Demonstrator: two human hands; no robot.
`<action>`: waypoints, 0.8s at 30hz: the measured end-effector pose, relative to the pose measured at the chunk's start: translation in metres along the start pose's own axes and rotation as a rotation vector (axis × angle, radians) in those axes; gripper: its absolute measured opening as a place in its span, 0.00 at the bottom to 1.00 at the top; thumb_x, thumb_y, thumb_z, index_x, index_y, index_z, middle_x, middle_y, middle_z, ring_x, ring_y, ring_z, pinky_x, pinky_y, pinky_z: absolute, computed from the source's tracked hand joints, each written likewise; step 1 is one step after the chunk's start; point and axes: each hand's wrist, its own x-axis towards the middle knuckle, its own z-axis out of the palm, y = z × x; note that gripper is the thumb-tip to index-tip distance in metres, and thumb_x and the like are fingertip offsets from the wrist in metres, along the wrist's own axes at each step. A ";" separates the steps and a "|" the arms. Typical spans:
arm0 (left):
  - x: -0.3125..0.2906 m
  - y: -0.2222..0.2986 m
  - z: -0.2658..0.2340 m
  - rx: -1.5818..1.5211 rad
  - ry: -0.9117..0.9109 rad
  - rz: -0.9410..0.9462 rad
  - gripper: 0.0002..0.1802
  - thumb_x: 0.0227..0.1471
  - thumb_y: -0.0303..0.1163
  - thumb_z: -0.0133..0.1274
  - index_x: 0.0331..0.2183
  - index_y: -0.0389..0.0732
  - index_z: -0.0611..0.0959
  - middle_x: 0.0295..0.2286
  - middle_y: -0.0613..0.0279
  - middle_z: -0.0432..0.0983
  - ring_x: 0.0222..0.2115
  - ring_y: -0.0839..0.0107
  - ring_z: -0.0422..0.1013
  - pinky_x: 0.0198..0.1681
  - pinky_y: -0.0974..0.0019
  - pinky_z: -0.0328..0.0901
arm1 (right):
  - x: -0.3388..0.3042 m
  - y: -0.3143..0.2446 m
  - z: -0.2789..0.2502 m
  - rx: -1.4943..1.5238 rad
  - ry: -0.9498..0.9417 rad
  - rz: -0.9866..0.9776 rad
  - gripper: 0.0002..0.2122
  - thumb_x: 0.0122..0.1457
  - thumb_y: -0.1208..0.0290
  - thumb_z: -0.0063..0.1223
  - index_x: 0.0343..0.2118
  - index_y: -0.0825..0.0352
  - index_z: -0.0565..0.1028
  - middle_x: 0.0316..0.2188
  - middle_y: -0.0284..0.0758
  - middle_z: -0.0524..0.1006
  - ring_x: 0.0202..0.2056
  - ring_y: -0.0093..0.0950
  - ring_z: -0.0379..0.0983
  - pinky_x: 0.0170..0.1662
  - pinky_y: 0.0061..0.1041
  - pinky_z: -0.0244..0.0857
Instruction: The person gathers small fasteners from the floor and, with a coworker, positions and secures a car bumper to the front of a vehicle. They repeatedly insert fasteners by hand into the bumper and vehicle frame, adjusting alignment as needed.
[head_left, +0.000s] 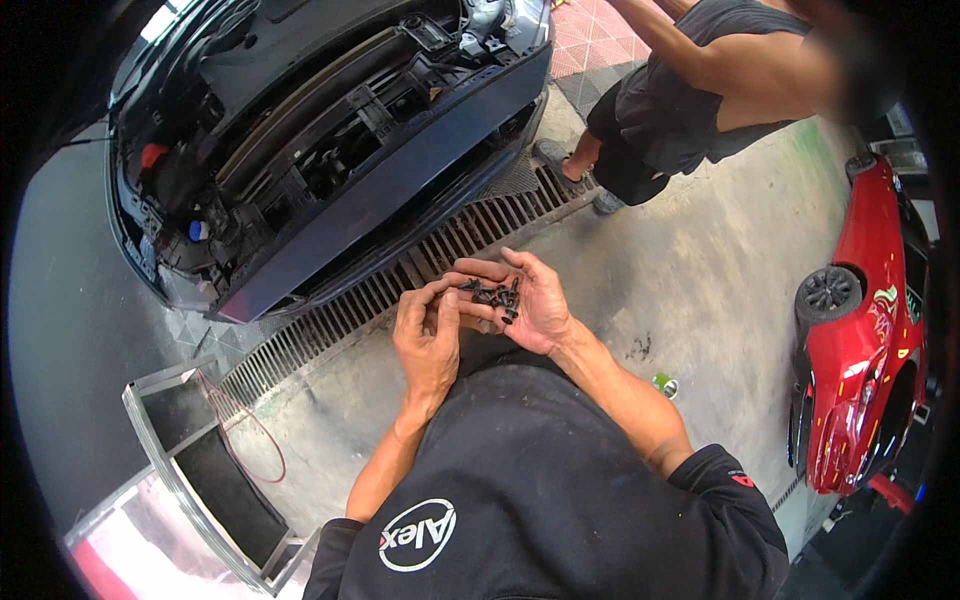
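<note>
Nearest, at lower center, is the wearer's black shirt (570, 470), with both bare forearms coming up past it. The two hands meet at the center of the frame. The right hand (540, 312) is palm up and cupped, fingers lightly bent, carrying a loose heap of small black fasteners (495, 298). The left hand (428, 335) is curled just beside it, thumb near the fingers; whether it pinches a fastener cannot be told.

The likeliest mishap is a spill: a tilted palm or a gap between the fingers could let pieces drop, perhaps through the slotted floor grate (310, 345) crossing diagonally just beyond the hands.

By count: two hands, one heap with several fasteners, too overlapped to number exactly, and one grate. One metal stand (190, 500) is at lower left; one small green-and-white object (665, 385) lies on the concrete floor (710, 260), right of center.

Farther off are two cars: a dark blue car (370, 200) at upper left, its front compartment exposed, and a red car (850, 345) at the right edge. One co-worker (670, 110) in dark clothes stands at upper right.
</note>
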 end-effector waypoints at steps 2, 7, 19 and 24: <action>-0.011 -0.003 -0.005 0.006 0.041 -0.038 0.12 0.68 0.30 0.61 0.49 0.34 0.86 0.42 0.64 0.79 0.40 0.78 0.76 0.41 0.72 0.70 | -0.002 0.005 0.000 -0.037 0.001 -0.011 0.29 0.73 0.54 0.41 0.62 0.79 0.72 0.56 0.51 0.79 0.56 0.43 0.80 0.63 0.39 0.76; -0.023 -0.025 -0.034 -0.071 0.217 -0.149 0.13 0.69 0.32 0.60 0.50 0.36 0.86 0.36 0.70 0.77 0.31 0.84 0.69 0.33 0.76 0.65 | 0.006 0.016 -0.005 -0.142 -0.015 0.039 0.22 0.72 0.62 0.46 0.59 0.76 0.74 0.53 0.49 0.80 0.53 0.43 0.81 0.59 0.38 0.79; 0.015 -0.051 -0.155 -0.282 0.406 -0.367 0.16 0.70 0.38 0.58 0.51 0.37 0.85 0.31 0.70 0.76 0.25 0.84 0.67 0.26 0.76 0.60 | 0.061 0.065 0.049 -0.314 0.195 0.125 0.19 0.74 0.52 0.54 0.45 0.66 0.79 0.36 0.35 0.82 0.32 0.23 0.81 0.23 0.17 0.69; 0.041 -0.071 -0.235 -0.301 0.436 -0.384 0.18 0.71 0.40 0.57 0.53 0.37 0.83 0.33 0.68 0.76 0.25 0.82 0.67 0.27 0.74 0.62 | 0.111 0.116 0.086 -0.367 0.165 0.183 0.19 0.73 0.48 0.56 0.41 0.63 0.78 0.31 0.28 0.79 0.26 0.16 0.73 0.19 0.12 0.57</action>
